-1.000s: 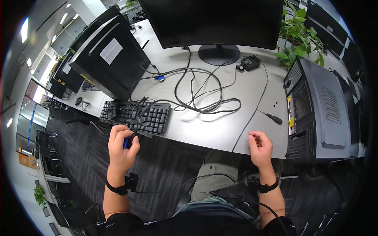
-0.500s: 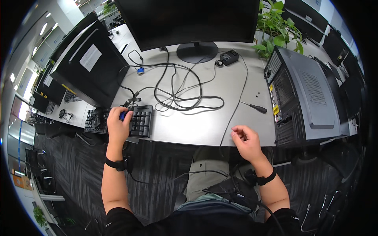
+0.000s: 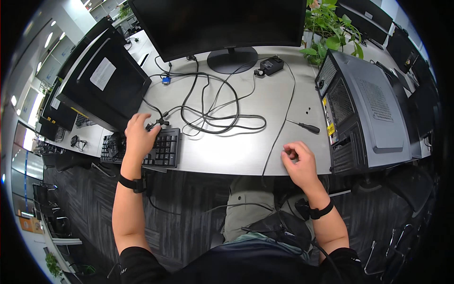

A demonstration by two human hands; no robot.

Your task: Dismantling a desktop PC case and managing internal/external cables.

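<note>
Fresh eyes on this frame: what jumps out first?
The tangle of black cables sprawled across the middle of the grey desk, just in front of the big dark monitor. Next, the left hand resting on the black keyboard at the desk's near left edge, and the right hand loosely curled near the right front edge. A grey computer tower stands at the right, a screwdriver lying beside it.

One keyboard [image 3: 156,149] — two towers [image 3: 366,111] [image 3: 101,87]
</note>
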